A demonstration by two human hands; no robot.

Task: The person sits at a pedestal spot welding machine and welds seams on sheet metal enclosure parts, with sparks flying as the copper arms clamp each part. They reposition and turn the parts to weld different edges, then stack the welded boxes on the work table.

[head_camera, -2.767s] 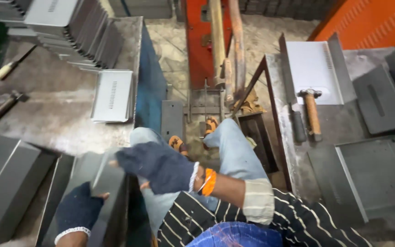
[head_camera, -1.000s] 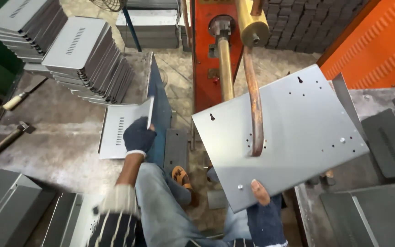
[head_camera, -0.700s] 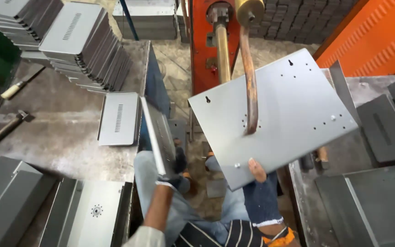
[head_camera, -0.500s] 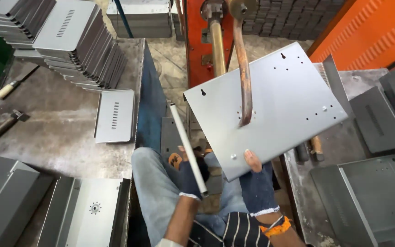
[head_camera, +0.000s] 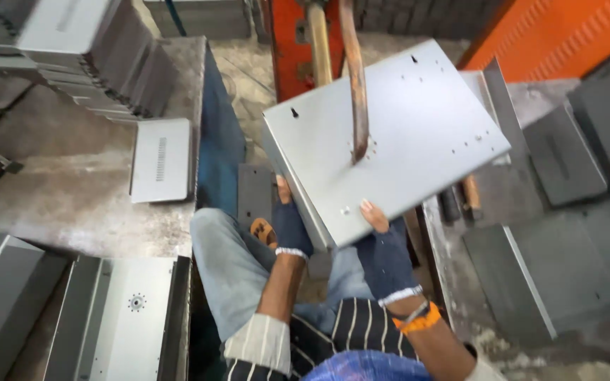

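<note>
A large grey sheet-metal panel [head_camera: 404,134] with small holes is held up under the copper arm [head_camera: 353,77] of an orange welding machine [head_camera: 292,42]. The arm's tip rests on the panel's middle. My right hand [head_camera: 384,248], in a dark glove, grips the panel's near edge with the thumb on top. My left hand [head_camera: 291,224], also gloved, holds a second, narrower grey piece [head_camera: 295,185] against the panel's left side. My jeans-clad knees sit just below both hands.
A vented grey plate [head_camera: 161,158] lies on the left bench [head_camera: 51,183], with stacks of grey parts [head_camera: 86,49] behind it. Folded grey boxes [head_camera: 118,317] sit at lower left. More grey panels [head_camera: 566,240] and a hammer handle [head_camera: 469,192] lie on the right bench.
My left hand picked a narrow grey piece from the left bench and swung it to the big panel's left edge. The right hand kept the panel under the copper arm.
</note>
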